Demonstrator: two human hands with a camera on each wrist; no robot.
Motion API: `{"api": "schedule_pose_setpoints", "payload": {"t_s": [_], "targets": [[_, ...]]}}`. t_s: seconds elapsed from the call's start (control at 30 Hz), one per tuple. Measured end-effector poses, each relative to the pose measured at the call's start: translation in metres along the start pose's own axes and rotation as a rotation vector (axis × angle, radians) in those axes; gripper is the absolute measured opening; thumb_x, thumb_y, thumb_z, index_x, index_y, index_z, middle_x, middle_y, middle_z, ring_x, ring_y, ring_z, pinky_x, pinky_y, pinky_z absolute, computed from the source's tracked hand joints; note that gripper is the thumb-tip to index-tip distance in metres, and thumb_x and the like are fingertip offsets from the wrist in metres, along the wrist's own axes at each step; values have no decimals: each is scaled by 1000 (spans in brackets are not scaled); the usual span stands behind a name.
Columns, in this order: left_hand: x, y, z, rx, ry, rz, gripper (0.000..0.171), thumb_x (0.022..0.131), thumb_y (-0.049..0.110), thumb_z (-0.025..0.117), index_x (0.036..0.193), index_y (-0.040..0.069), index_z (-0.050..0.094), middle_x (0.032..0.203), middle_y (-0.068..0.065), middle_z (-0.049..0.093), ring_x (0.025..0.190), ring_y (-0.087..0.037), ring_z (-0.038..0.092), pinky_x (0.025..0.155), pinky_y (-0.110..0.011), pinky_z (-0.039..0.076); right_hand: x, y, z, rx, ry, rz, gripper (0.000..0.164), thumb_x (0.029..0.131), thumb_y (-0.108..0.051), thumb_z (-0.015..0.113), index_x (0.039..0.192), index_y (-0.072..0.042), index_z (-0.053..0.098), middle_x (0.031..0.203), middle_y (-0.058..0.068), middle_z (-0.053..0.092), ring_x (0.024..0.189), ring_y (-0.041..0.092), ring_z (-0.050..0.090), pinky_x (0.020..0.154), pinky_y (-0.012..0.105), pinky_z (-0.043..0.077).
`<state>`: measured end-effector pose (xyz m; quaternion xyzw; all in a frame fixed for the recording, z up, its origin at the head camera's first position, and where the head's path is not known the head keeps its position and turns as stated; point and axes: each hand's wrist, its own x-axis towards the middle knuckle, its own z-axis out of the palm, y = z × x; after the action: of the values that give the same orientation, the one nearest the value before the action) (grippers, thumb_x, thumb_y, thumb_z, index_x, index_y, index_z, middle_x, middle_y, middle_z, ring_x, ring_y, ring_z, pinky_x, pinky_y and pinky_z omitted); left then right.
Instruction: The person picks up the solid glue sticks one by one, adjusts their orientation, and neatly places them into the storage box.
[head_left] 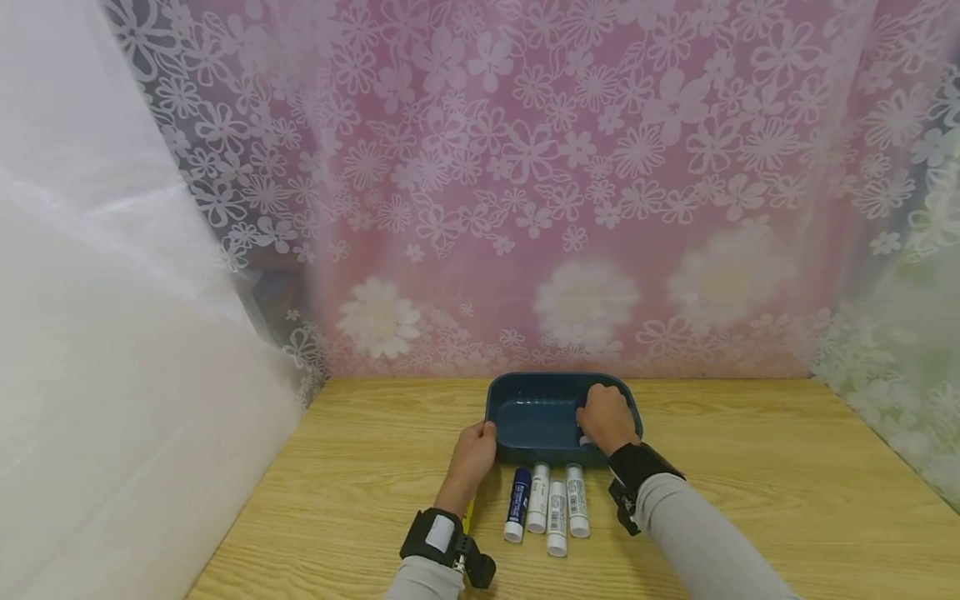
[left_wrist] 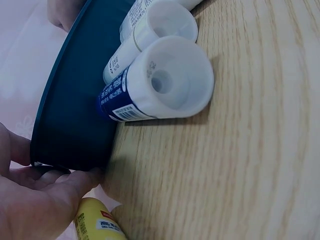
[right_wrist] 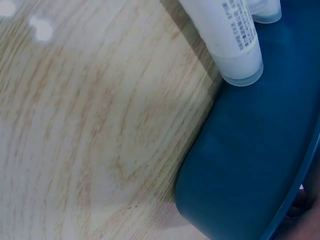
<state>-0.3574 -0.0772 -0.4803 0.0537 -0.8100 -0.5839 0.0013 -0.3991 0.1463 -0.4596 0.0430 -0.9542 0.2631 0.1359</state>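
Observation:
A dark blue plastic bin [head_left: 536,457] stands near the back of the wooden table. My left hand [head_left: 474,454] grips its left end, thumb at the rim and fingers low outside the wall. Inside the right end, my right hand [head_left: 609,417] curls round a glue stick [head_left: 585,440], mostly hidden, with a little dark blue and a white end showing. In front of the bin lie a blue glue stick [head_left: 517,506] and white glue sticks [head_left: 557,518], their white ends towards me. Beside my left hand lies a yellow tube [left_wrist: 97,220], largely covered by that arm in the head view.
Wood-grain table [head_left: 735,467] extends to both sides of the bin. Behind it hangs a pink flowered curtain [head_left: 465,275], close to the bin's far wall. A white sheet [head_left: 135,375] slopes down along the left side.

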Motion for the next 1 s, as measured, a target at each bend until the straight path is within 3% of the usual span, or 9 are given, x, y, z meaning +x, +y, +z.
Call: {"api": "schedule_pose_setpoints", "payload": {"t_s": [0.3,0.47,0.67,0.83,1.0], "targets": [[-1,0,0,-5,-5,-7,43,109,26,42,139,2,60,147,-19,55,141,-40,46,114,-62,36,4,-1,-2,-27,2,-43,43,94,-4,61,57,-13,42,51,-1,30,42,18,44,45,28,29],[-1,0,-1,-8,-1,0,42,109,26,42,138,2,61,146,-19,56,141,-39,46,114,-62,37,6,-11,-13,-33,15,-119,47,96,-4,57,54,-14,40,47,-2,28,38,14,34,42,25,23],[0,-2,0,-5,6,2,42,109,25,42,138,2,61,146,-19,56,141,-40,46,114,-62,37,6,-27,-35,-80,83,-199,55,93,-5,63,50,-16,31,49,-7,17,41,12,22,47,25,15],[1,-2,0,-6,0,2,43,109,24,42,140,0,58,148,-20,54,142,-41,45,114,-61,37,5,-32,-45,22,61,-117,49,93,-4,59,53,-15,33,50,-5,21,43,13,26,48,26,19],[0,-2,0,-13,-7,4,43,109,25,41,141,0,58,148,-20,53,142,-41,45,114,-62,36,2,-31,-48,56,43,-35,41,94,-8,60,59,-11,39,52,-2,28,44,16,35,48,27,27]]}}
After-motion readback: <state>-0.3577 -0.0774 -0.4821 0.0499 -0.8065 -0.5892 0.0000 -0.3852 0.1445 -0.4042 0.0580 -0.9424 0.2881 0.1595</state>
